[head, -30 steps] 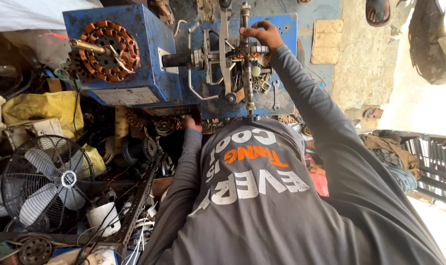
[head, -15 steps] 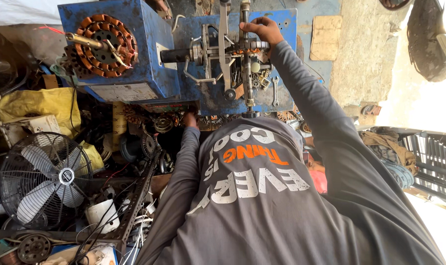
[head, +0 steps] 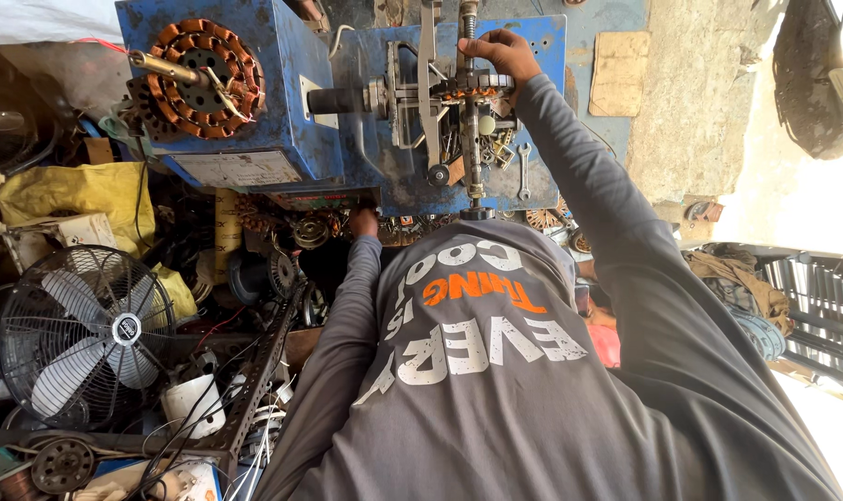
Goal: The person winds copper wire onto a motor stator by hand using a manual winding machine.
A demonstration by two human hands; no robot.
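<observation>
My right hand (head: 497, 51) is clenched on the vertical metal shaft (head: 468, 102) of the blue winding machine (head: 366, 130), just above the copper-wound core (head: 472, 88) mounted on it. My left hand (head: 364, 223) reaches under the machine's lower edge among loose stator parts (head: 301, 227); whether its fingers grasp anything I cannot tell. I judge the core is being seated or adjusted; the next move calls for steady alignment. A fan (head: 73, 334) stands well apart.

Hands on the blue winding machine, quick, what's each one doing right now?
Right hand: closed around the upright metal shaft of the blue winding machine.
Left hand: beneath the machine; grip cannot be told.
</observation>
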